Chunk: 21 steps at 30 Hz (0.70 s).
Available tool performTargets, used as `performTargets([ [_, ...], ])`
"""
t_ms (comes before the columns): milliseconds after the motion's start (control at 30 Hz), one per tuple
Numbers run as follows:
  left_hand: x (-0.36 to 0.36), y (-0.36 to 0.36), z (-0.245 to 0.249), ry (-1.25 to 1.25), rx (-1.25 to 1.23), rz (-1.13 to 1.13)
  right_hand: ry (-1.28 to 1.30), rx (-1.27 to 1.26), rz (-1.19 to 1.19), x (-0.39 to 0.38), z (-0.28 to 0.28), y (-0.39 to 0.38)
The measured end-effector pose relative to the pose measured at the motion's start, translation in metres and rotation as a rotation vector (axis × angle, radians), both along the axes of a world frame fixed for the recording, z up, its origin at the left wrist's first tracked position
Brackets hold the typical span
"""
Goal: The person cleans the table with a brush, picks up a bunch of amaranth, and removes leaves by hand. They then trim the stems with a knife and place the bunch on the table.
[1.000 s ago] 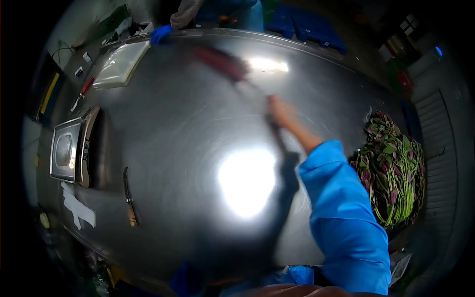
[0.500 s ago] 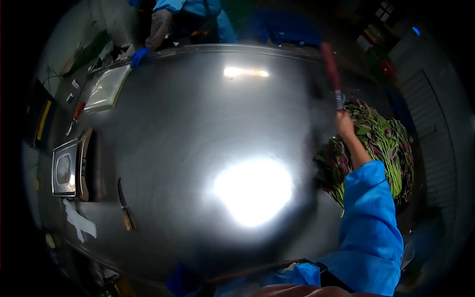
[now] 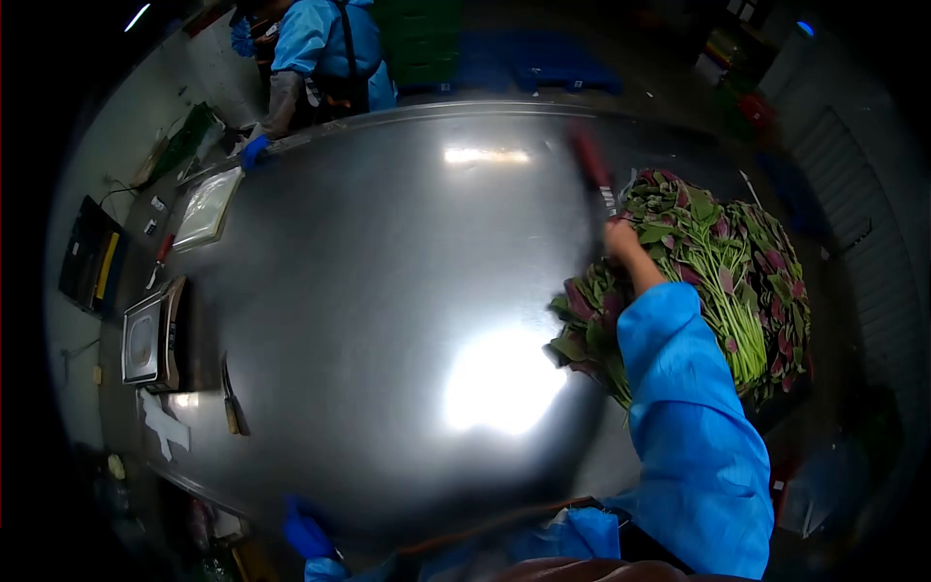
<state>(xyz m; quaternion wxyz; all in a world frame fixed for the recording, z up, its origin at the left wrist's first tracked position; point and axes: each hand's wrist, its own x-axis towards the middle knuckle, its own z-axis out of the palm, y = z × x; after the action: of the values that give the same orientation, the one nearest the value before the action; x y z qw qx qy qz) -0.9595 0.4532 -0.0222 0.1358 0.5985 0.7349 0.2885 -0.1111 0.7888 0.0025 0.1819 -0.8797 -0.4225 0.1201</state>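
My bare right hand [image 3: 622,239] is closed round the lower end of a long tool with a blurred red upper part [image 3: 589,155] and a striped pale-and-dark neck. It is at the left side of a large heap of leafy greens [image 3: 732,281] with purple-and-green leaves and pale green stems. A smaller bunch of the same leaves [image 3: 592,320] lies left of my blue-sleeved forearm, which hides part of the greens. My left hand [image 3: 306,532], in a blue glove, is low by the table's near edge, its fingers blurred.
On the steel table [image 3: 369,291] lie a wooden-handled knife [image 3: 231,398], a scale [image 3: 145,339], a white cloth [image 3: 165,425], a red-handled tool [image 3: 161,257] and a stack of clear plastic bags [image 3: 208,209]. Across it stands another person [image 3: 330,53], a blue-gloved hand [image 3: 254,152] at the edge.
The view has shifted. My right hand and the red tool appear farther left, and the smaller bunch also sits farther left in view. More of my left glove shows. The other person stands more upright.
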Motion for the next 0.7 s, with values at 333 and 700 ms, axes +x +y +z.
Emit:
performTargets([
  [333, 0.015, 0.009, -0.032, 0.123, -0.003, 0.295, 1.268, 0.616, -0.043, -0.128, 0.144, -0.031],
  [700, 0.051, 0.018, -0.004, -0.187, 0.17, 0.34, 0.607, -0.049, 0.97, -0.248, 0.134, -0.405],
])
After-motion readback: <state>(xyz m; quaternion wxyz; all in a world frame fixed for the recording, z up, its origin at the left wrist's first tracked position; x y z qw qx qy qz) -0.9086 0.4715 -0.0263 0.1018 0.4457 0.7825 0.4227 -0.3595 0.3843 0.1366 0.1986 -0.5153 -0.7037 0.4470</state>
